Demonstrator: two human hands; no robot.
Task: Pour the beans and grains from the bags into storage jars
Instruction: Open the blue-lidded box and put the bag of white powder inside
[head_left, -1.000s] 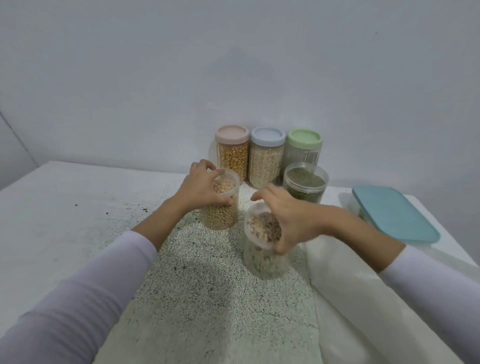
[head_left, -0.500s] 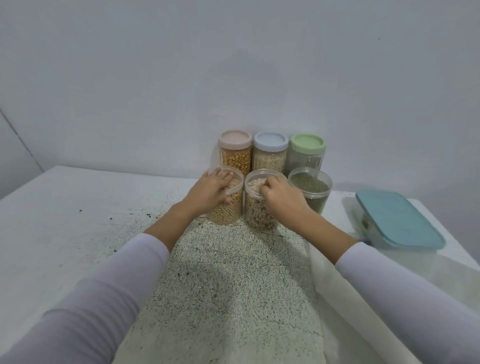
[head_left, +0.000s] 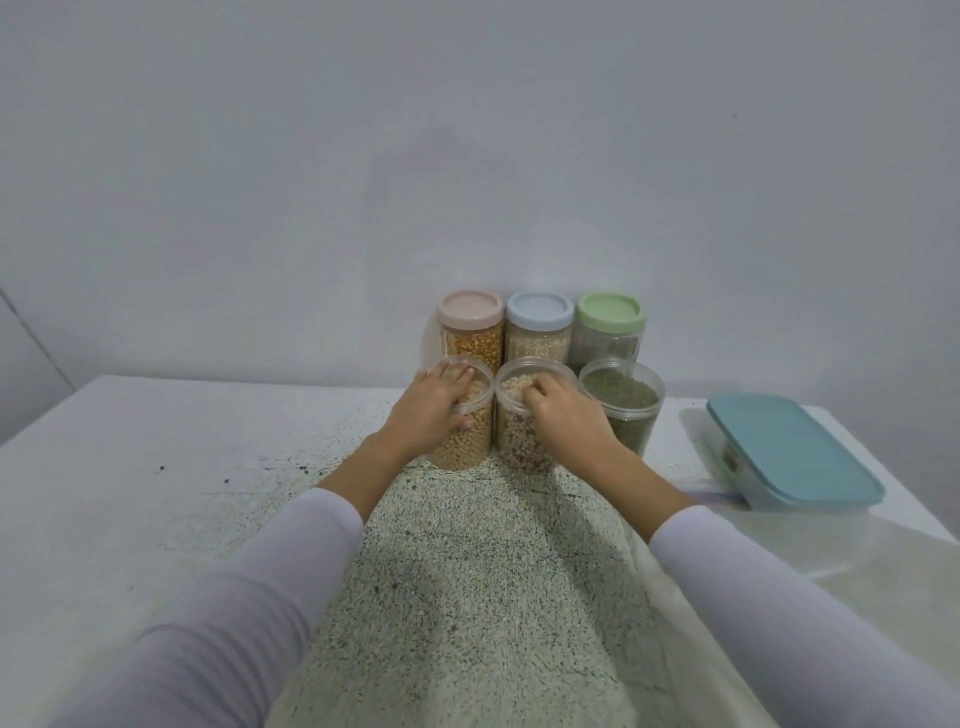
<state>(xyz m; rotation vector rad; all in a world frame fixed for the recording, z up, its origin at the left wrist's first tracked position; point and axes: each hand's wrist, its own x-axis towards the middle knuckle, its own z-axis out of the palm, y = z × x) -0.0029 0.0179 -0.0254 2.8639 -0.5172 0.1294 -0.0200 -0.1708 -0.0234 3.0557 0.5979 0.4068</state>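
left hand (head_left: 434, 410) rests on top of the open chickpea jar (head_left: 465, 415), fingers laid over the rim and the thumb down the near side, a loose grip curled round the rim. right hand (head_left: 563, 418) is on the open mixed-bean jar (head_left: 524, 415), fingers hooked over its near rim, grip pinching the rim. the two jars stand upright, touching side by side on the white table (head_left: 156, 467). just to their right an open jar of green beans (head_left: 623, 402), upright, close beside the mixed-bean jar. behind, against the wall, three lidded jars in a row: pink-lid jar (head_left: 470, 325) with yellow kernels, blue-lid jar (head_left: 540, 325) with pale grain, green-lid jar (head_left: 612, 325), contents hard to tell. a speckled mat (head_left: 467, 597) covers the table between the arms. a box with a teal lid (head_left: 789, 452) sits at right, well apart from the jars.
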